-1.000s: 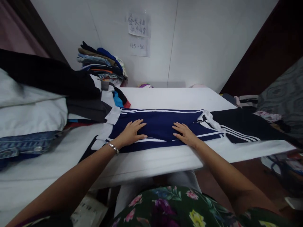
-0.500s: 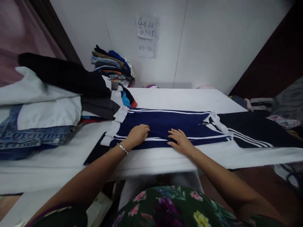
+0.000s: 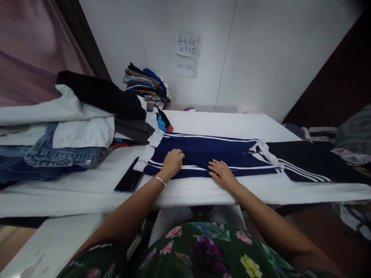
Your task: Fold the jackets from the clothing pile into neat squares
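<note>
A navy blue garment with white stripes (image 3: 208,151) lies folded lengthwise on the white table (image 3: 226,123). My left hand (image 3: 172,162) rests on its near left part with the fingers curled into the cloth; a bracelet is on that wrist. My right hand (image 3: 220,173) lies flat on the garment's near edge, fingers stretched out. A black garment with white stripes (image 3: 307,162) continues to the right of the navy one.
A black phone (image 3: 129,180) lies on the table left of my left hand. A heap of jeans, white and black clothes (image 3: 66,127) fills the left side. A folded stack (image 3: 146,85) stands by the back wall under paper notes (image 3: 188,52).
My left hand has gone from flat to curled and moved right on the navy garment. My right hand slid left and nearer. The camera view shifted, so the phone shows.
</note>
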`<state>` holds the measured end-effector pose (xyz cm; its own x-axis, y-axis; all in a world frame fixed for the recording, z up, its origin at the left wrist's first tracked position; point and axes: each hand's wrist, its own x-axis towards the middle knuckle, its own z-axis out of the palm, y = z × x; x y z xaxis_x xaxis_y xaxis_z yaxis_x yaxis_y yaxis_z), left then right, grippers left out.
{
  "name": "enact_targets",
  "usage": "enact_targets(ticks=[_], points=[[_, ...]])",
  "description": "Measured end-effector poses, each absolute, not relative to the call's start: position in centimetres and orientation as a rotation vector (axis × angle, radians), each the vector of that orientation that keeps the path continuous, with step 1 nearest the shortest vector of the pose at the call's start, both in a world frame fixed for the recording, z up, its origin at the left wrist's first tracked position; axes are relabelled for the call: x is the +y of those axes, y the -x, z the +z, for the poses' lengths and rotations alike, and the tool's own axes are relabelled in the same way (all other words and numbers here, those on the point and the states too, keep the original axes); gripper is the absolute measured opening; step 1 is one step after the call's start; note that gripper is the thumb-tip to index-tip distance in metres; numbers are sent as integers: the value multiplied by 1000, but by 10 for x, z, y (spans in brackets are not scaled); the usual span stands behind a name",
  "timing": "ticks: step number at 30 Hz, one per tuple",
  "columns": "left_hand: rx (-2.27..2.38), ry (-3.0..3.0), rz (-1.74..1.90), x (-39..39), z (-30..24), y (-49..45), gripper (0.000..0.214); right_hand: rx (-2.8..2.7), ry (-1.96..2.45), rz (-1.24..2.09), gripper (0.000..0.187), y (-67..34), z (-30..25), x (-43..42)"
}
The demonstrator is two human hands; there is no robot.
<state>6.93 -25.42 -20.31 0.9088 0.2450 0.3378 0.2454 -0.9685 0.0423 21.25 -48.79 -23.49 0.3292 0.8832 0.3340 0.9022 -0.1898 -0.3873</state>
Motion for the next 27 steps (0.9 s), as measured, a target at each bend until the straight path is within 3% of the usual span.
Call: enact_targets(ticks=[9,27], points=[[-509,3081,-473,-256,-202,-68,23,-1529,2148,-18,38,-204,-232,-491],[-530,3100,-598,-257,-201,-61,23,-1451,2127,-88,23,-198,-213,-467]])
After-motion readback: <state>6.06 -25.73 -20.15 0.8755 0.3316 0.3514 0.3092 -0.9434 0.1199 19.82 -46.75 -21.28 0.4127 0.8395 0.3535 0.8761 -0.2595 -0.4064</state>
